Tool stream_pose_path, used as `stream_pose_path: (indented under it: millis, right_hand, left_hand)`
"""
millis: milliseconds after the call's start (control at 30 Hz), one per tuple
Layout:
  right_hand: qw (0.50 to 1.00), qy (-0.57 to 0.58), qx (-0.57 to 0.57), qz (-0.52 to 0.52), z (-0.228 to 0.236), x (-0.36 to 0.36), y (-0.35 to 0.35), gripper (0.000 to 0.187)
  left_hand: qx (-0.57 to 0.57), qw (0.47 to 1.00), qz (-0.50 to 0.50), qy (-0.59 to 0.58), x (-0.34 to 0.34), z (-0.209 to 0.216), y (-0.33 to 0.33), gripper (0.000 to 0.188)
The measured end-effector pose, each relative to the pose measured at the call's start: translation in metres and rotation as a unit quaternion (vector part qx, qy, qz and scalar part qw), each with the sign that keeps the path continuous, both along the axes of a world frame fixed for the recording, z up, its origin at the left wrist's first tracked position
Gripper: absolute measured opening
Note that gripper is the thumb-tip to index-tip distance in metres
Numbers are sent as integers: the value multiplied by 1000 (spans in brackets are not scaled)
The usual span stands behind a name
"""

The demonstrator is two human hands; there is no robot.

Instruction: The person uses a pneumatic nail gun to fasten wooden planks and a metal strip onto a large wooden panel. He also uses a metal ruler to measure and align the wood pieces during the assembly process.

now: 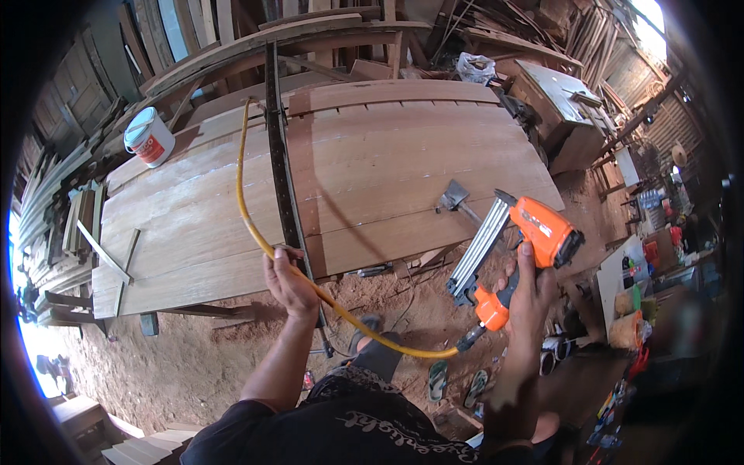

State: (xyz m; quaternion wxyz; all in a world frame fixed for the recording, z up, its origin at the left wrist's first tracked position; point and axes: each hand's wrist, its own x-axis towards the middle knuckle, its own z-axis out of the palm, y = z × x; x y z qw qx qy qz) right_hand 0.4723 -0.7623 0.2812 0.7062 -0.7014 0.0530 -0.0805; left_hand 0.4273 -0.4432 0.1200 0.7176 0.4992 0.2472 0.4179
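An orange pneumatic nail gun (539,225) with a long silver magazine is gripped in my right hand (529,291), raised over the right front of the wooden panel. From its handle end runs a yellow air hose (387,341). My left hand (288,283) is closed round that hose at the panel's front edge, beside a dark metal bar clamp (280,147). The hose goes on over the panel to its far side. Joined boards make up the large wooden panel (403,170), and the clamp lies across it from front to back.
A white bucket (149,138) stands on the panel's far left. Thin wood strips (106,252) lie at the near left, and a flat-bladed tool (456,196) rests near the right. Timber stacks (54,201) line the left. Green flip-flops (438,381) are on the dirt floor.
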Motion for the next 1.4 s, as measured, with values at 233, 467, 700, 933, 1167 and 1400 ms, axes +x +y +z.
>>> stream_pose_path:
  millis: [233,467,700,933,1167,1400]
  right_hand:
    - [969,59,-205,128,-2,173,-2,34]
    - [875,98,-372,294,-54,417,59,33]
    - [806,130,-460,349,-159,596,135,46]
    - [796,124,-450,386,-168,628,182,40]
    - [739,93,-549,379,-147,613,198,45]
    - [722,106,-517,447,-140,610,178,43]
  left_hand:
    - [45,999,-27,-7,80,-49,-88,13]
    - [94,978,-85,166,174,-108,-118,17]
    - [133,928,-110,329,234,-75,-112,24]
    - [111,936,-63,327,259,-68,-105,24]
    - [95,937,-76,327,268,-66,-113,21]
    - [93,943,-63,314,280,-57,-118,22]
